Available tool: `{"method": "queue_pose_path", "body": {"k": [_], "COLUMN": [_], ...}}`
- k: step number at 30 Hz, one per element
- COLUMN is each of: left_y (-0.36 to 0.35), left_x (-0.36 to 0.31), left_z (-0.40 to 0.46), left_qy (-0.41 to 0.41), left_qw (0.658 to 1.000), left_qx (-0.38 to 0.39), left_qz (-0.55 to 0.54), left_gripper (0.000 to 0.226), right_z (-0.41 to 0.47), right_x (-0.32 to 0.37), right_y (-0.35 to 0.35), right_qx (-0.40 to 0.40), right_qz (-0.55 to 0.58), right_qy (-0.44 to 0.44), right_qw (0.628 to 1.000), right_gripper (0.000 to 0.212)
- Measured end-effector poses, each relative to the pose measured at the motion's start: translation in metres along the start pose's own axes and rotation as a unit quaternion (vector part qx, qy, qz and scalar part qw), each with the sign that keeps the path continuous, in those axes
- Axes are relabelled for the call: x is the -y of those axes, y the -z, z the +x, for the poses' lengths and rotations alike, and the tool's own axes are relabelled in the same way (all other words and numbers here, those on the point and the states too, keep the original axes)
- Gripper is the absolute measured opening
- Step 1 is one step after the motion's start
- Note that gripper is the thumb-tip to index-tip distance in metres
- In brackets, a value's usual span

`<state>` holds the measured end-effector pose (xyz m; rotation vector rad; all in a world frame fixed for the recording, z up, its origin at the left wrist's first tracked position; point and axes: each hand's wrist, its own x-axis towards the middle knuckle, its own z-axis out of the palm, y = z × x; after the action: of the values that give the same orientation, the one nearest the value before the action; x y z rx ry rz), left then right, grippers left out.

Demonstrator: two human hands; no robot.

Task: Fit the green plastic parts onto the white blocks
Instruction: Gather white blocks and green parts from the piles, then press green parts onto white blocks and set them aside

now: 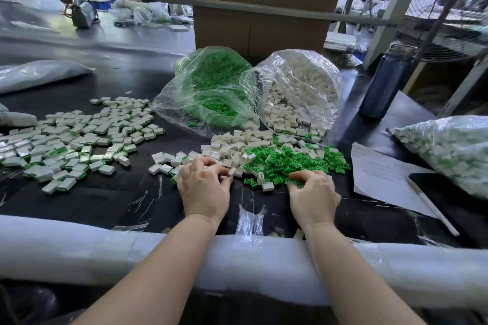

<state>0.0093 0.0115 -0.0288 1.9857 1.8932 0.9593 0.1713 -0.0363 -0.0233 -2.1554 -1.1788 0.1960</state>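
While both forearms cross a white foam roll [79, 250] padding the near edge, the black table [111, 200] spreads out beyond it under loose stock. At the back stands a cardboard box [260, 29]. In front of it lie two clear sacks, mouths toward the person: the green bag [208, 92] holds green plastic parts, the white bag [301, 92] holds white blocks, and both spill onto the table. A third sealed bag [449, 150] of pieces lies at far right, beside a sheet of paper [383, 177], with a dark blue bottle [385, 82] upright behind.

To the left spreads a wide scatter of assembled blocks [76, 140], white with green showing at their edges. In the middle, just beyond the hands, loose white blocks [232, 145] lie against a heap of loose green parts [287, 163], the two mixing where they meet.

The left hand [204, 187] rests at the near edge of the white pile, its fingers curled and pinching one white block [231, 171] at the fingertips. The right hand [313, 192] lies palm down on the near edge of the green heap, fingers bent into the pieces; whether it actually holds any I cannot tell.
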Motion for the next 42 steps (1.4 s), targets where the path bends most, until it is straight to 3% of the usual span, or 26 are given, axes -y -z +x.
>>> {"method": "queue_pose_path", "body": {"k": [6, 10, 14, 19, 22, 29, 42], "left_y": [-0.0017, -0.0026, -0.0025, -0.0032, -0.0038, -0.0066, -0.0041], "left_x": [-0.0024, -0.0039, -0.0034, -0.0040, -0.0034, -0.0041, -0.0051], "left_z": [-0.0027, -0.0031, -0.0039, -0.0046, -0.0032, -0.0022, -0.0026], "left_qy": [-0.044, -0.066, -0.063, -0.066, -0.061, -0.078, -0.072], "left_qw": [0.999, 0.995, 0.996, 0.996, 0.996, 0.991, 0.992], "left_qx": [0.031, 0.058, 0.057, 0.048, 0.054, 0.089, 0.096], "left_qz": [-0.005, 0.043, 0.031, 0.035, 0.047, 0.069, 0.043], "left_gripper": [0.029, 0.021, 0.017, 0.030, 0.033, 0.032, 0.024], "right_z": [-0.0032, -0.0041, -0.0047, -0.0051, -0.0058, -0.0086, -0.0091], "right_x": [0.0042, 0.0047, 0.0041, 0.0044, 0.0057, 0.0062, 0.0078], "right_y": [-0.0029, -0.0040, -0.0044, -0.0029, -0.0023, -0.0008, -0.0005], "right_qx": [0.043, 0.034, 0.029, 0.014, 0.007, 0.015, 0.025], "right_qz": [-0.073, -0.100, -0.092, -0.072, -0.045, 0.044, 0.061], "right_qy": [0.045, 0.055, 0.055, 0.065, 0.094, 0.133, 0.143], "right_qw": [0.995, 0.993, 0.994, 0.995, 0.995, 0.990, 0.987], "right_gripper": [0.030, 0.022, 0.014, 0.010, 0.017, 0.013, 0.009]}}
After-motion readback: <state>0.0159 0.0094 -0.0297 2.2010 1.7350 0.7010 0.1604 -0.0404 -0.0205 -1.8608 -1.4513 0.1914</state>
